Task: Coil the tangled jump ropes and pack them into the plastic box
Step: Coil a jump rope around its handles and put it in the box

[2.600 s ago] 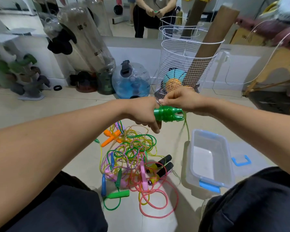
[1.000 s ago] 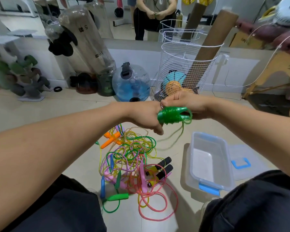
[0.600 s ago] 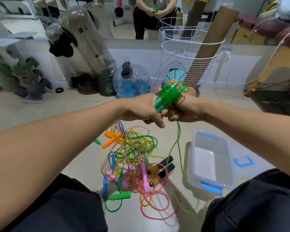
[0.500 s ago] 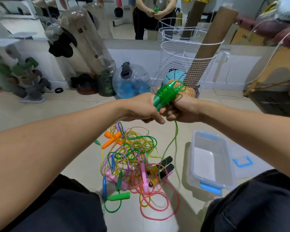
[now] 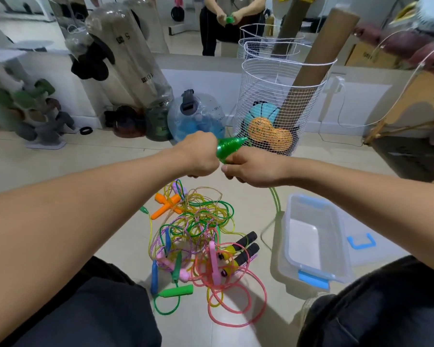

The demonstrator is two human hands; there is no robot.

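Head view, frame centre: left hand (image 5: 198, 156) and right hand (image 5: 253, 166) both curl closed around a green rope bundle (image 5: 228, 147), knuckles nearly touching. Green cord (image 5: 276, 200) hangs from the right hand toward the floor. Tangled ropes (image 5: 201, 241) lie on the floor at lower centre. Clear box (image 5: 313, 269) sits just right of them, lid (image 5: 361, 242) beside it.

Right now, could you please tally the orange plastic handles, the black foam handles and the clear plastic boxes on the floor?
Orange plastic handles: 2
Black foam handles: 2
Clear plastic box: 1
Total: 5
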